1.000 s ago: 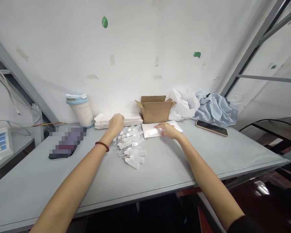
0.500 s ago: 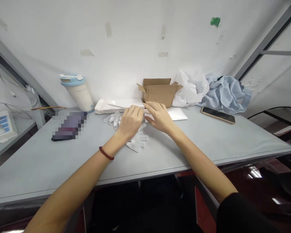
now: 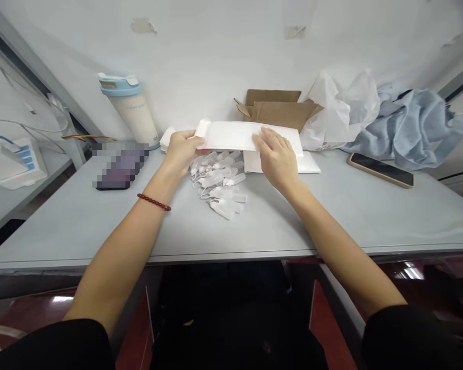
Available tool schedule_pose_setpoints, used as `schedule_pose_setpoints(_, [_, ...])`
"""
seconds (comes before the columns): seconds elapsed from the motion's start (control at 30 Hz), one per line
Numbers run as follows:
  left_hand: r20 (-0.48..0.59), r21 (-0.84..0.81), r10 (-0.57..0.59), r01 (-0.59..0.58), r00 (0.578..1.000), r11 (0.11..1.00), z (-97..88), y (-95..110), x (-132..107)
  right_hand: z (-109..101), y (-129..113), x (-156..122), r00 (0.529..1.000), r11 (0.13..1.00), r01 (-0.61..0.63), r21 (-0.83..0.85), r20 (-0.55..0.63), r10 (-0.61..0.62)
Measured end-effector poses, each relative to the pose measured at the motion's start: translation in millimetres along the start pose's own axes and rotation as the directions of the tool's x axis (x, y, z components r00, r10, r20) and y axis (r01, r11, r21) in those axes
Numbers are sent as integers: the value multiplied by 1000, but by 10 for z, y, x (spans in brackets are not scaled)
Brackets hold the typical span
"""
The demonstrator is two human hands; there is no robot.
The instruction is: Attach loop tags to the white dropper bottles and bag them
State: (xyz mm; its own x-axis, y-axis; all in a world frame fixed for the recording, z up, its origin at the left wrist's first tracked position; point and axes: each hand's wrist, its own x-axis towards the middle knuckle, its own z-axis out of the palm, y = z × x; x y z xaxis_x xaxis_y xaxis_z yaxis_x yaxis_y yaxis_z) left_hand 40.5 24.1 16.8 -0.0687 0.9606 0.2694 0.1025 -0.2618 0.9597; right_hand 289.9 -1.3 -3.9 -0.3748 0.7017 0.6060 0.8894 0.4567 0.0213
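A long white envelope (image 3: 231,135), its narrow end flap toward the left, is held up above the table between my hands. My left hand (image 3: 180,150) pinches its left end by the flap, thumb in front. Toward the right part of the envelope, my right hand (image 3: 278,158) grips it with the fingers bent over its front. Beneath lies a heap of small translucent white plastic pieces with thin loops (image 3: 221,192). More white envelopes (image 3: 168,137) show in part behind my left hand. Another flat white one (image 3: 309,163) lies under and beside my right hand.
At the back stand an open cardboard box (image 3: 281,110), a white plastic bag (image 3: 332,115) and a blue cloth (image 3: 416,128). A phone (image 3: 381,169) lies at the right. On the left are a tumbler (image 3: 133,113) and a pixelated dark object (image 3: 121,167).
My hands, close together before, have moved apart, and the white envelope is now raised between them. The view has tilted downward, and the heap of plastic pieces is more exposed.
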Motion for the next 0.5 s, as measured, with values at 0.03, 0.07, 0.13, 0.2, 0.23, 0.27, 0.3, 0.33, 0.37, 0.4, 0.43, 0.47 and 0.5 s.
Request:
schedule_pose_setpoints(0.03, [24,-53,-54,56,998,997,19,39,-27,-1,-8,-2,1000,1000,-1,0,1,1])
schedule_pose_setpoints(0.07, [44,-78,-90,93,995,993,45,84,-60,-10,-26,-1,1000,1000,-1,-2,6,1])
schedule_pose_setpoints(0.13, [85,-93,-119,127,989,988,105,172,-129,-45,-82,2,1000,1000,3,-15,21,-3])
schedule_pose_setpoints(0.2, [140,-85,-129,141,982,986,162,236,-194,-86,-148,2,999,1000,12,-29,35,-11])
schedule_pose_setpoints(0.23, [176,-73,-130,145,976,987,186,255,-222,-103,-178,0,999,999,13,-34,40,-12])
schedule_pose_setpoints(0.27, [215,-58,-130,145,968,988,208,268,-247,-115,-202,-3,999,999,11,-37,44,-10])
schedule_pose_setpoints(0.3, [256,-43,-127,143,958,989,227,275,-270,-122,-219,-7,999,999,9,-36,47,-7])
schedule_pose_setpoints(0.33, [299,-33,-125,141,946,989,242,279,-290,-126,-230,-11,999,999,5,-32,51,-4])
schedule_pose_setpoints(0.37, [337,-28,-122,139,934,990,256,280,-308,-127,-236,-14,999,1000,3,-24,54,-2])
schedule_pose_setpoints(0.4, [367,-29,-119,139,923,990,267,282,-324,-128,-239,-17,998,1000,3,-14,56,-2])
schedule_pose_setpoints(0.43, [387,-33,-114,137,915,990,279,285,-339,-131,-241,-18,998,1000,4,-3,55,-4])
schedule_pose_setpoints(0.47, [398,-36,-109,134,911,990,290,290,-352,-136,-244,-19,999,1000,6,8,50,-7])
schedule_pose_setpoints(0.5, [399,-35,-106,131,911,991,303,297,-364,-144,-250,-20,999,1000,9,20,41,-9])
